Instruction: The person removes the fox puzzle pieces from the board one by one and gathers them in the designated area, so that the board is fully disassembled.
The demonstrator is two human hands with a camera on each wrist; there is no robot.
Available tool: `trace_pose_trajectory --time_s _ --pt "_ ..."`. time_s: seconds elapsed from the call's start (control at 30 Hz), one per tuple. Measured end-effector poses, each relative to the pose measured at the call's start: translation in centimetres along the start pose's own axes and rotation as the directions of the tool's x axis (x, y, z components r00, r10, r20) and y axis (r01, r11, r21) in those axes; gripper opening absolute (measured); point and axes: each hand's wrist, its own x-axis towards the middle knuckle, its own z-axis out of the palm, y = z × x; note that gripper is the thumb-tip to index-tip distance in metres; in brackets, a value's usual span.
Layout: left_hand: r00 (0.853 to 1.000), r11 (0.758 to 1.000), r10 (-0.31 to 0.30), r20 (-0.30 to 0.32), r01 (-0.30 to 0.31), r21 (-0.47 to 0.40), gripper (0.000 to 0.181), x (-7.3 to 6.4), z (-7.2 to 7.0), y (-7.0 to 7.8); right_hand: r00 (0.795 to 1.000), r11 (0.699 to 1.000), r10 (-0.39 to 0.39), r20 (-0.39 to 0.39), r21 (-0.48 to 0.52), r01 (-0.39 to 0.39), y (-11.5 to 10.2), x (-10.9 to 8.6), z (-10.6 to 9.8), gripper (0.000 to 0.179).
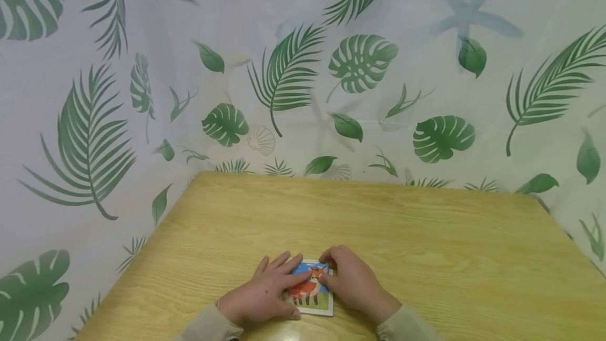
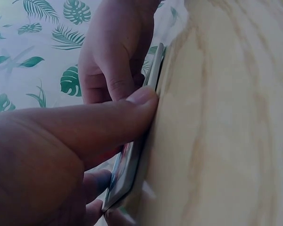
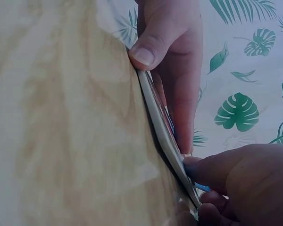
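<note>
A small square fox picture board [image 1: 310, 309], with a white border, lies flat on the wooden table near its front edge. It shows an orange fox on blue and green. My left hand [image 1: 267, 288] rests over the board's left part with fingers spread, its index finger reaching across the fox. The left thumb [image 2: 137, 106] touches the near edge. At the upper right corner my right hand [image 1: 355, 280] grips the board, the thumb on the picture and the curled fingers at the far edge. In the right wrist view the right thumb [image 3: 212, 172] presses on the board's top.
The wooden table [image 1: 379, 220] extends beyond both hands to the back and sides. A white curtain [image 1: 293, 9] with green leaf prints hangs behind the table and along its left side.
</note>
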Motion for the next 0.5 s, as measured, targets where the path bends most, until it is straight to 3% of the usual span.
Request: trace_pose_trajectory --time_s 0.27,0.5 --pt "1.0 1.0 -0.003 -0.004 0.003 -0.003 0.082 -0.21 -0.21 0.16 0.999 0.997 -0.026 -0.03 0.067 0.028 0.28 -0.05 0.07 0.018" --pt "1.0 1.0 -0.005 -0.009 0.005 0.002 0.082 -0.17 -0.18 0.13 0.998 0.967 0.056 -0.035 0.249 -0.046 0.99 -0.16 -0.27 0.009"
